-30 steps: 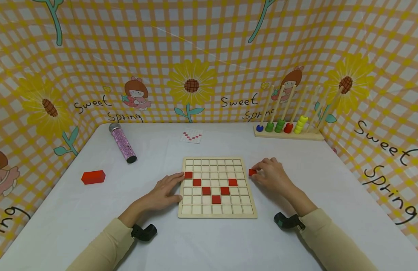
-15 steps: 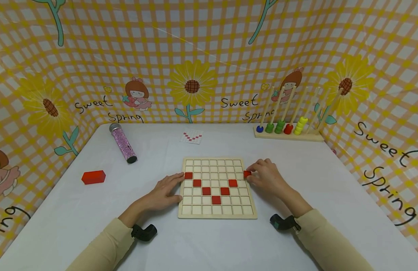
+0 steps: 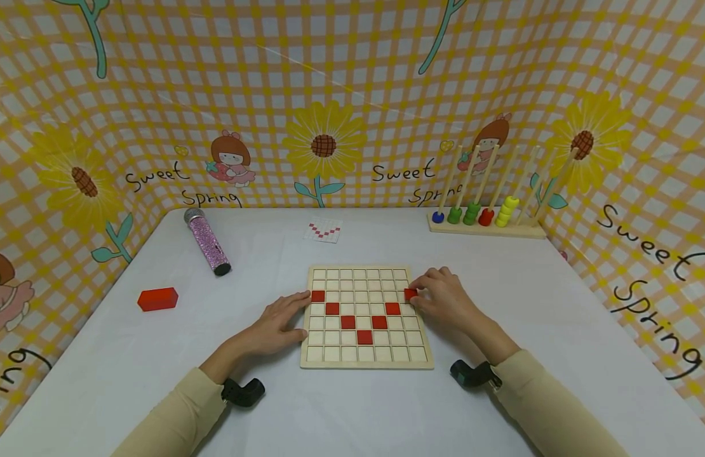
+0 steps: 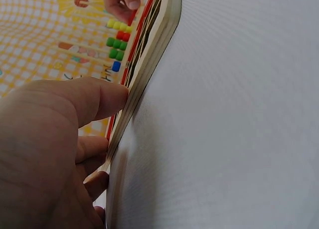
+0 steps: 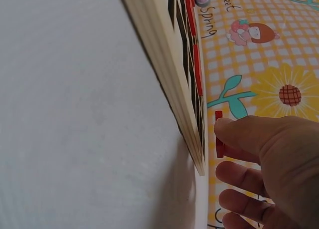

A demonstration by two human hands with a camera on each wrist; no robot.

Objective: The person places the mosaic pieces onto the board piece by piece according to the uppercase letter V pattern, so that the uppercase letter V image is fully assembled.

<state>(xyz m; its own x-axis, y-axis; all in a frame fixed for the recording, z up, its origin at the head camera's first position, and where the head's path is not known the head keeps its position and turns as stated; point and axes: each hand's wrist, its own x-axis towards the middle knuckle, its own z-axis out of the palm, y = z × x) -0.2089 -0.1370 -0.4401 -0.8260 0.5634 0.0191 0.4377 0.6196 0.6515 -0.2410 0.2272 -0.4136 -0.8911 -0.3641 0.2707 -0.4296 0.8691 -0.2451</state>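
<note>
A wooden grid board (image 3: 366, 365) lies on the white table, with several red square tiles (image 3: 348, 322) set in its cells along slanting lines. My right hand (image 3: 446, 301) pinches another red tile (image 3: 410, 295) between thumb and fingers over the rightmost column. In the right wrist view, that thin tile (image 5: 220, 148) is tilted on edge to the camera, with a small gap between it and the board. At the board's left edge rests my left hand (image 3: 272, 327), thumb and fingertips touching the side. The left wrist view shows its thumb (image 4: 107, 97) against the wooden edge.
A small card (image 3: 322, 230) with a red V pattern lies behind the board. Farther left are a glittery pink microphone (image 3: 208, 242) and a red block-shaped object (image 3: 157, 299). A wooden bead counter (image 3: 486, 225) with upright rods stands at the back right, before the checkered cloth wall.
My right hand has moved left with the red tile, from beside the board to over its right column. The left hand has stayed at the board's left edge.
</note>
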